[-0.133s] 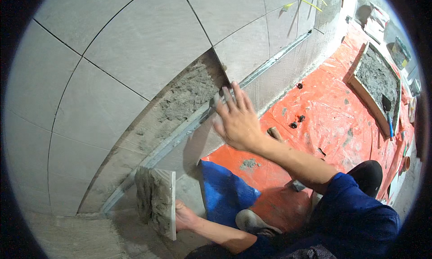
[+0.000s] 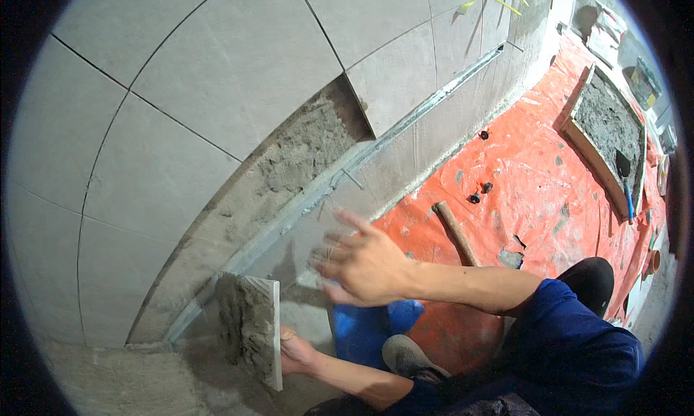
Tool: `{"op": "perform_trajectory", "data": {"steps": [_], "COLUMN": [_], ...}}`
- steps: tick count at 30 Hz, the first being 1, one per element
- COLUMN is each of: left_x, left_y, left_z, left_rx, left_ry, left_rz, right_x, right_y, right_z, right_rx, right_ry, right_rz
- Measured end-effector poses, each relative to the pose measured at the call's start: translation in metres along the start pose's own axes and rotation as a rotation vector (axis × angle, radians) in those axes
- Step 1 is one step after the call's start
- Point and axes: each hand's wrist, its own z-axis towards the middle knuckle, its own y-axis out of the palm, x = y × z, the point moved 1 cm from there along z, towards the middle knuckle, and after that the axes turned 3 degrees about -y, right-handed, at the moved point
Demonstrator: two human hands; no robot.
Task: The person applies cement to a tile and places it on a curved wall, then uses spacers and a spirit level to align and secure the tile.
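Observation:
My left hand grips a tile by its side, holding it upright, with lumpy grey mortar on its face. My right hand has its fingers spread and somewhat blurred, above and right of that tile. Beyond my hands, a curved-edged gap with rough mortar breaks the tiled wall. A long light metal strip runs along the lower edge of the gap and tiles.
An orange plastic sheet covers floor at right, holding a wooden-sided tray of mortar with a blue-handled tool, a wooden-handled tool and small black pieces. Blue material and my shoe are below.
My right hand has moved down and toward me from the edge of the gap, uncovering the metal strip there. The tile in my left hand has shifted slightly downward.

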Motion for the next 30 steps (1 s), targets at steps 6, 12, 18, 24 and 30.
{"op": "perform_trajectory", "data": {"steps": [6, 12, 18, 24, 30], "left_x": [-0.002, -0.048, -0.082, -0.078, -0.105], "left_y": [0.004, 0.012, 0.029, 0.025, 0.057], "left_z": [-0.018, -0.008, -0.011, -0.012, -0.015], "left_rx": [0.120, 0.170, 0.232, 0.246, 0.376], "left_ry": [-0.087, -0.227, -0.363, -0.538, -0.584], "left_rz": [-0.309, -0.376, -0.346, -0.461, -0.616], "right_x": [0.041, 0.009, -0.047, -0.051, -0.019], "right_y": [-0.032, -0.064, -0.055, -0.045, -0.041], "right_z": [-0.019, -0.034, -0.049, -0.058, -0.059], "right_rx": [0.034, 0.205, 0.408, 0.559, 0.558], "right_ry": [0.427, 0.301, -0.002, -0.065, 0.057], "right_rz": [0.313, 0.777, 0.767, 0.599, 0.347]}}
